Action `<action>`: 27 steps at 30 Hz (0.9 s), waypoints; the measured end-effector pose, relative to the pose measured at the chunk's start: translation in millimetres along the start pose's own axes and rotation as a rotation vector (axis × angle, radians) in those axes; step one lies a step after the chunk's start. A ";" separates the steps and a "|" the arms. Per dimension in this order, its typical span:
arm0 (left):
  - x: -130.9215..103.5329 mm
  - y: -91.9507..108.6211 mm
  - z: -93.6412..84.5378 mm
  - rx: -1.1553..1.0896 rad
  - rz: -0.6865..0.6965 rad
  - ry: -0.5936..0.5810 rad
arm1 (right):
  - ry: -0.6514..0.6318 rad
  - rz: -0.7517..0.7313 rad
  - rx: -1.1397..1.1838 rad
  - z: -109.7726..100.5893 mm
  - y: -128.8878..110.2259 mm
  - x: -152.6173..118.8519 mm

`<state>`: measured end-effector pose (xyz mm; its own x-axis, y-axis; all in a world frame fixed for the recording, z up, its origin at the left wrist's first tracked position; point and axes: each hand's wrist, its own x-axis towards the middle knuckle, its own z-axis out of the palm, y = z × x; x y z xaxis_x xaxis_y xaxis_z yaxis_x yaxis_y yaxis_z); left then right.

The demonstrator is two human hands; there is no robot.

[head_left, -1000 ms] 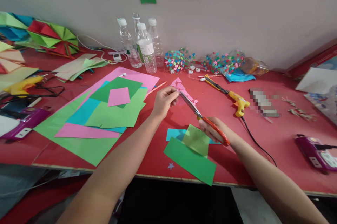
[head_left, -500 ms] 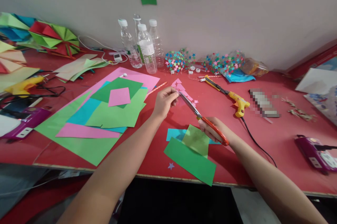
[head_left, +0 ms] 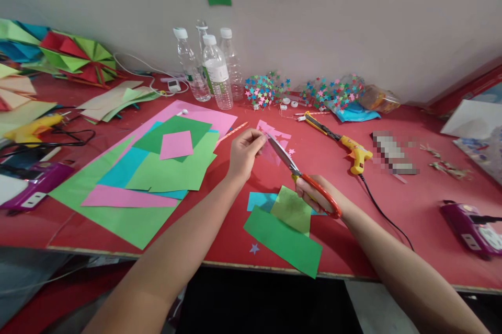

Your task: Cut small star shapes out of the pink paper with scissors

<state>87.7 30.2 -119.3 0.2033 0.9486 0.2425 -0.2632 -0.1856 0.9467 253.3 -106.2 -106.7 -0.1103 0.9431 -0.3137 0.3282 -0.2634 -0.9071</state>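
Observation:
My right hand point(head_left: 309, 190) is wrapped round the orange-red handles of a pair of scissors point(head_left: 288, 159), whose blades point up and left toward my other hand. The blades look nearly closed. My left hand point(head_left: 247, 148) pinches a thin piece of pink paper point(head_left: 282, 134) with jagged, star-like gaps, partly blurred and partly behind the blades. The scissor tips are right by my left fingertips. Small pink stars point(head_left: 291, 151) lie to the right of the blades. Below my hands are a dark green paper strip point(head_left: 284, 240), a light green piece point(head_left: 292, 208) and a blue one point(head_left: 261, 200).
Coloured sheets point(head_left: 172, 172) overlap on the left of the red table point(head_left: 219, 242). Clear bottles point(head_left: 217, 78) and star-filled clear containers point(head_left: 261, 91) stand by the wall. A yellow glue gun point(head_left: 355, 153) with a trailing cord and a purple power strip point(head_left: 468, 229) are on the right.
The pink paper at my left fingertips has turned, now showing a broader shape with star-like gaps. The scissors stay in my right hand, almost unmoved.

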 end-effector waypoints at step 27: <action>1.8 1.8 0.2 0.028 0.081 -0.035 | 0.005 0.020 0.012 4.5 -0.3 -2.1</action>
<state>87.8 31.5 -117.1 0.2156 0.9208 0.3251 -0.2537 -0.2687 0.9292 249.2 -109.0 -107.1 -0.0991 0.9386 -0.3305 0.3188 -0.2846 -0.9041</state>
